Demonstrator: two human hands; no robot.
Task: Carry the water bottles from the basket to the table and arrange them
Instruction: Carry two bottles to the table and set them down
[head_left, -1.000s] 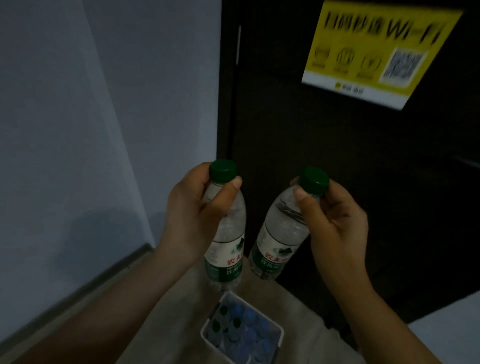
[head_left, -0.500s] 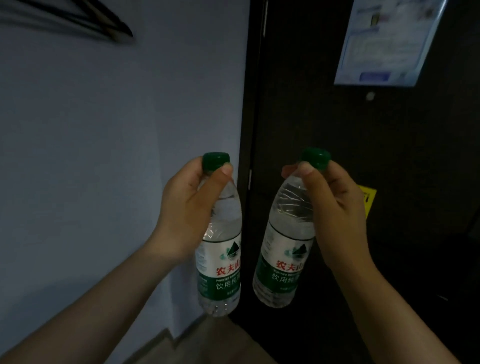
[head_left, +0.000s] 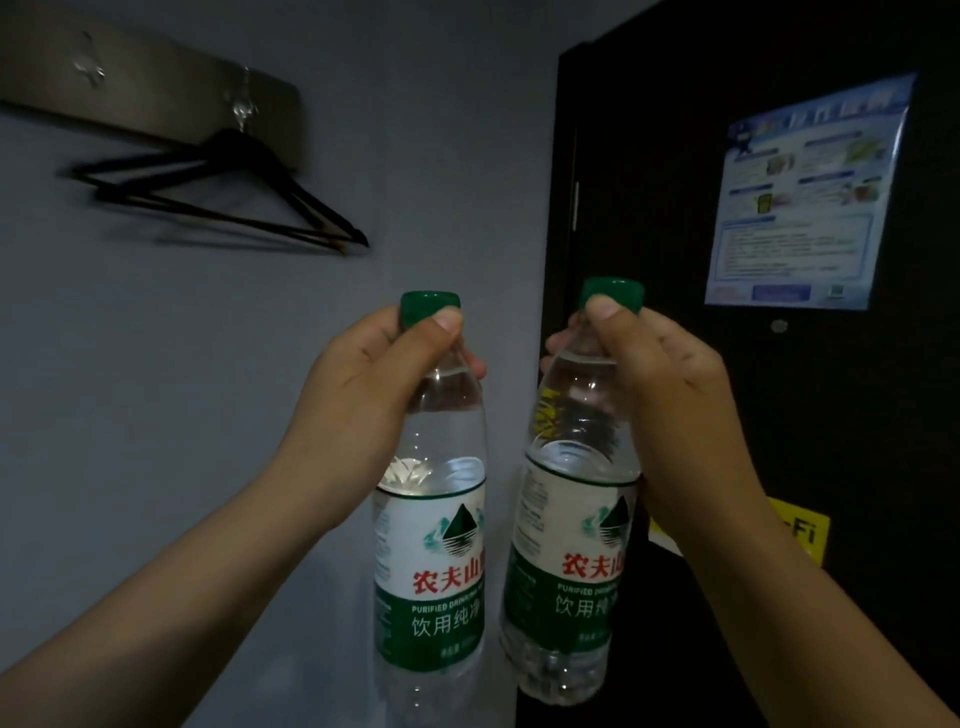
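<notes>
Left hand (head_left: 363, 410) grips the neck of the left water bottle (head_left: 431, 561) just below its green cap (head_left: 430, 306). Right hand (head_left: 675, 415) grips the right water bottle (head_left: 571, 566) likewise. Both bottles hang upright in the air, side by side, close but apart, before a grey wall (head_left: 182, 389) and dark door (head_left: 675, 208).

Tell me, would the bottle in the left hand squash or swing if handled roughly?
The left bottle looks nearly full, so probably heavy for its size and firm. Its thin clear plastic might dent under a hard squeeze. The left hand holds only the neck below the green cap, so it may swing.
</notes>
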